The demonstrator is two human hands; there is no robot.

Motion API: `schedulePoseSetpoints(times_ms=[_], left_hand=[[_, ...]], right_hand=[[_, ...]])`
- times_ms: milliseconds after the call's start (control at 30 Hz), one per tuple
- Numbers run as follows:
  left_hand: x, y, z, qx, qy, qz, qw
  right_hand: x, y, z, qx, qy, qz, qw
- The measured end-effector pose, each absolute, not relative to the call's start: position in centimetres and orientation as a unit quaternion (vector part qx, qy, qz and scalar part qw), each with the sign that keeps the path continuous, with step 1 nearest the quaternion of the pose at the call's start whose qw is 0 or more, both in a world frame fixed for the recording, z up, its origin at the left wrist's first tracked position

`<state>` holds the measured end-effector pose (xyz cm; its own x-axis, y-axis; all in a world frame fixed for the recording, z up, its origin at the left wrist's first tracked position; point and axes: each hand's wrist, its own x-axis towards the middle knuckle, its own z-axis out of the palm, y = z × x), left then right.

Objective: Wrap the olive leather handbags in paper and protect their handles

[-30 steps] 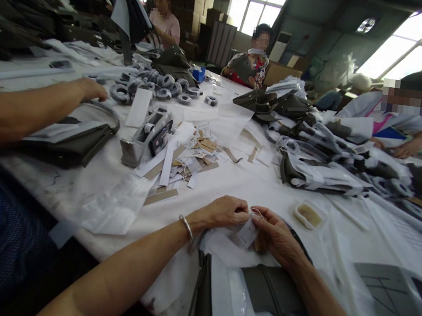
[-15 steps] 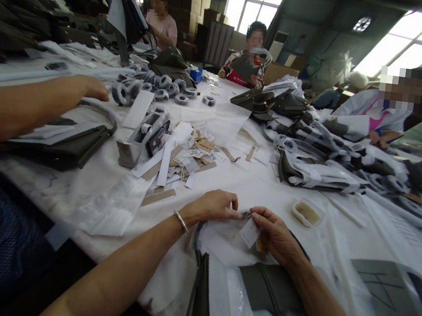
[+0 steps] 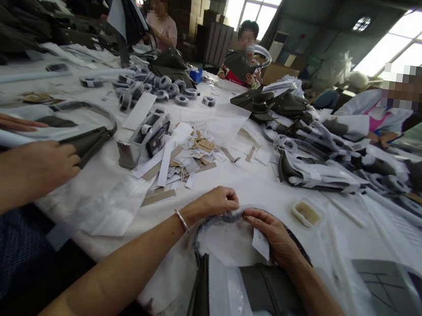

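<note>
A dark olive handbag lies before me, its front partly under white protective sheets and its metal clasp near the bottom edge. The bag handle arches up from it, wrapped in clear film. At the top of the arch my left hand, wearing a bangle, is closed in a pinch on the wrapped handle. Just right of it, my right hand has its thumb and fingers closed on the same handle. A white hang tag hangs below the right fingers, its cord hidden.
Loose tags and card strips are heaped ahead, beside a clear plastic box. A small tub stands to the right. A co-worker's hands work on another bag at left. Wrapped rolls and stacked bags lie beyond.
My hands have moved from the tag's cord onto the handle, which now arches up between them. The tag hangs farther right. The co-worker's arm at left has drawn back to the bag.
</note>
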<state>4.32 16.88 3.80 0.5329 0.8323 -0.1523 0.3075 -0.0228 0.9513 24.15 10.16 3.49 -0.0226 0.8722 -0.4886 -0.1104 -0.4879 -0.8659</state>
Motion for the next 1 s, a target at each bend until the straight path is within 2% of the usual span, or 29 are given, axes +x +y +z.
schedulePoseSetpoints(times_ms=[367, 767, 933, 1000], left_hand=[[4.5, 16.7, 2.6, 0.575, 0.348, 0.186, 0.717], [4.8, 16.8, 1.7, 0.650, 0.331, 0.151, 0.667], [5.0, 16.5, 2.3, 0.564, 0.327, 0.110, 0.751], [4.8, 16.6, 2.9, 0.527, 0.340, 0.133, 0.767]], right_hand=[[24.1, 10.0, 3.6, -0.572, -0.368, 0.637, 0.363], [24.0, 10.1, 3.8, -0.585, -0.361, 0.628, 0.366], [24.0, 10.0, 3.8, -0.569, -0.370, 0.639, 0.363], [23.8, 9.9, 3.9, -0.564, -0.378, 0.644, 0.352]])
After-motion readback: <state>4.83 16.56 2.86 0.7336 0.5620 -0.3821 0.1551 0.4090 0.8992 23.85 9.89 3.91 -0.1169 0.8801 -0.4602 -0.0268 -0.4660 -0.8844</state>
